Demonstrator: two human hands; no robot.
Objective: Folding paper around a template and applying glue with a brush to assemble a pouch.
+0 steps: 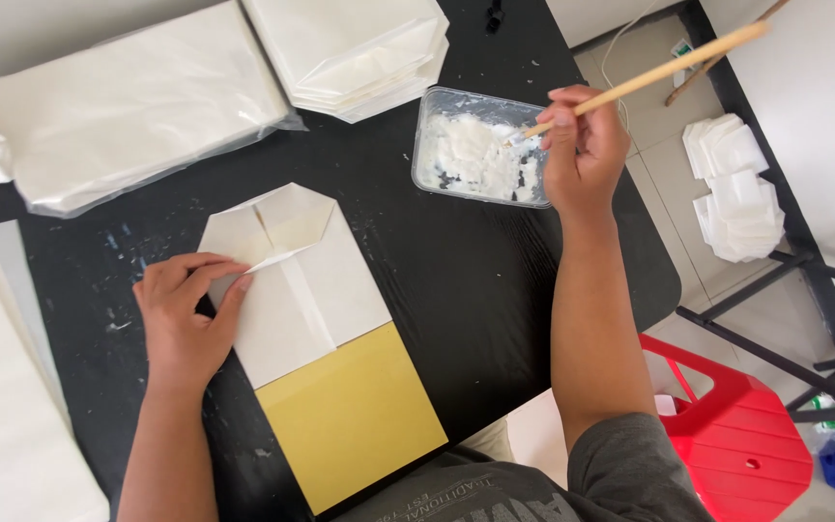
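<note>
L hand pins folded paper, R hand dips stick in paste tub.

Folded white paper [306, 280] lies mid-desk w/ a gold sheet [350, 416] under its near end, reaching the desk's near edge. Left hand [186, 309] lies flat on the paper's left edge, fingers [234, 295] close together, pressing a small flap down; not gripping anything. Right hand [584, 150] is closed around a wooden stick [669, 68], tip down in the clear plastic tub [427, 116] of white paste, just right of the paper's top. Black desk [475, 280] has paste specks. Far side: bagged stack of white sheets [137, 106] & a pile of folded white pieces [359, 53]. Off desk at right: red plastic stool [736, 435], more folded white pieces [736, 188] on the floor.
</note>
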